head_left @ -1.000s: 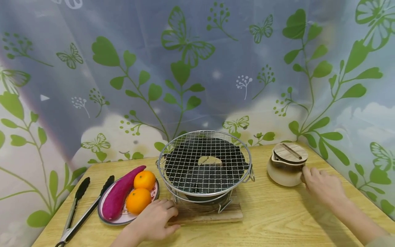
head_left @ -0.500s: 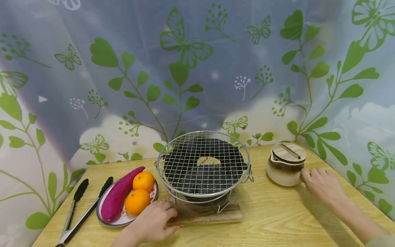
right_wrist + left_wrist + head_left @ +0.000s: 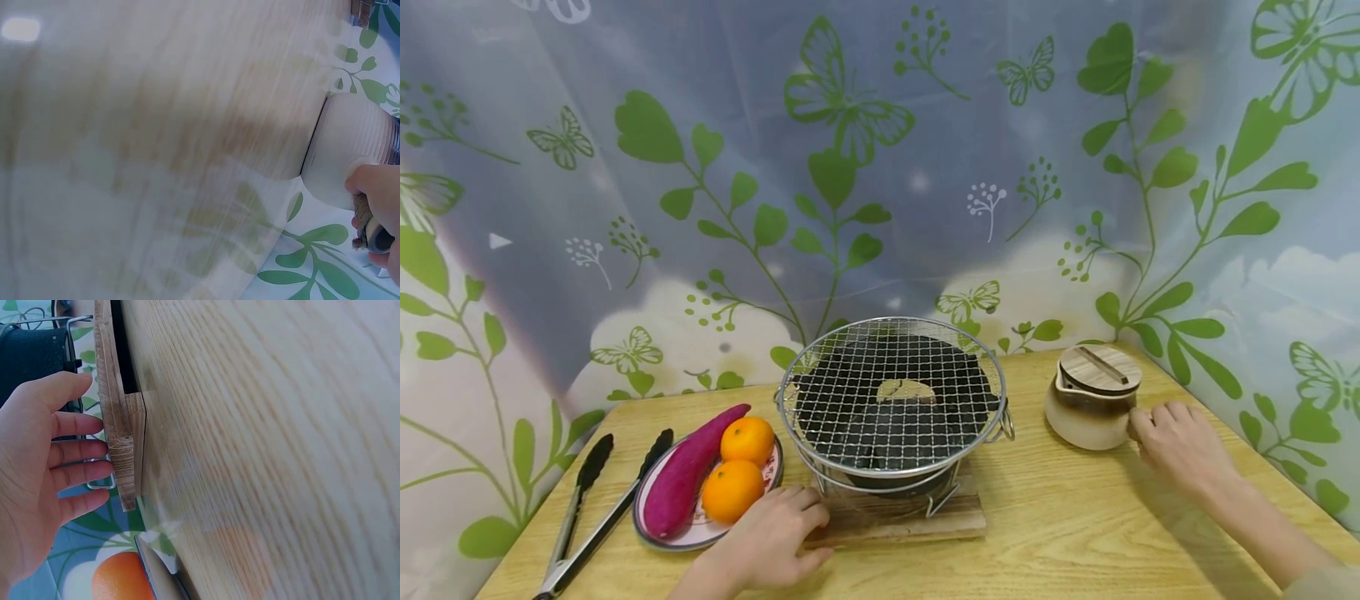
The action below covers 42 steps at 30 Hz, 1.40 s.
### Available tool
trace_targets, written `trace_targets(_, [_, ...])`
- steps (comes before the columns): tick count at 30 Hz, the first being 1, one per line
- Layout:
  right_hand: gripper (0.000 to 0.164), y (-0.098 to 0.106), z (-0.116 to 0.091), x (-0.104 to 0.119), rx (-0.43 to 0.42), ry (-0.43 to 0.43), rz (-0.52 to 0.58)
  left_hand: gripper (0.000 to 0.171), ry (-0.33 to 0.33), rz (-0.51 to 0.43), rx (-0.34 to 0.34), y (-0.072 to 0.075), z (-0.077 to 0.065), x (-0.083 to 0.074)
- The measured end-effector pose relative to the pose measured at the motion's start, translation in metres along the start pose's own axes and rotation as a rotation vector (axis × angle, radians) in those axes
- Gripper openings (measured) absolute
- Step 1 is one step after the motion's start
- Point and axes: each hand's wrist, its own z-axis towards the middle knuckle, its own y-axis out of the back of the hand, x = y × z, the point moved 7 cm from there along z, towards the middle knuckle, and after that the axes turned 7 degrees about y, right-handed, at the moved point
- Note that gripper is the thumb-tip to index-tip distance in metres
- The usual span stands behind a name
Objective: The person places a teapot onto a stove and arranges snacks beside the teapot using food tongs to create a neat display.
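Observation:
My left hand (image 3: 778, 533) lies at the front left corner of a wooden board (image 3: 917, 529), fingers loosely extended, fingertips right at the board's edge in the left wrist view. On that board stands a round charcoal grill (image 3: 895, 400) with a wire mesh top and a dark bowl. At the right, my right hand (image 3: 1183, 446) grips the side handle of a cream and brown ceramic pot (image 3: 1090, 423) with a wooden lid (image 3: 1101, 369). The right wrist view shows twine wound around that handle (image 3: 361, 212). The pot stands upright on the table.
Left of the grill, an oval plate (image 3: 700, 537) holds a purple sweet potato (image 3: 681, 492) and two oranges (image 3: 733, 490). Metal tongs (image 3: 576, 554) with black tips lie spread at the table's left. A patterned cloth (image 3: 880, 208) hangs behind the wooden table (image 3: 1045, 533).
The head view has drifted slightly, setting everything a little further left in it. Both hands keep their places at the board and the pot handle.

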Motion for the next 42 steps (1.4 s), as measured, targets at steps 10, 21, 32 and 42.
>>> trace_targets(10, [0.036, 0.007, 0.005, -0.002, -0.031, -0.013, 0.028, 0.025, 0.005, -0.007, -0.001, 0.0, 0.001, 0.002])
trace_targets(21, [0.033, 0.008, 0.007, 0.006, -0.02, -0.017, 0.088, 0.025, 0.015, -0.01, 0.01, 0.0, -0.001, 0.001])
trace_targets(32, [0.047, 0.012, 0.01, 0.007, -0.051, -0.012, 0.112, 0.026, 0.005, -0.011, 0.003, -0.001, -0.002, 0.001])
trace_targets(42, [0.054, 0.03, 0.019, 0.001, -0.064, -0.038, 0.136, 0.028, -0.026, -0.008, -0.003, -0.001, -0.003, -0.002])
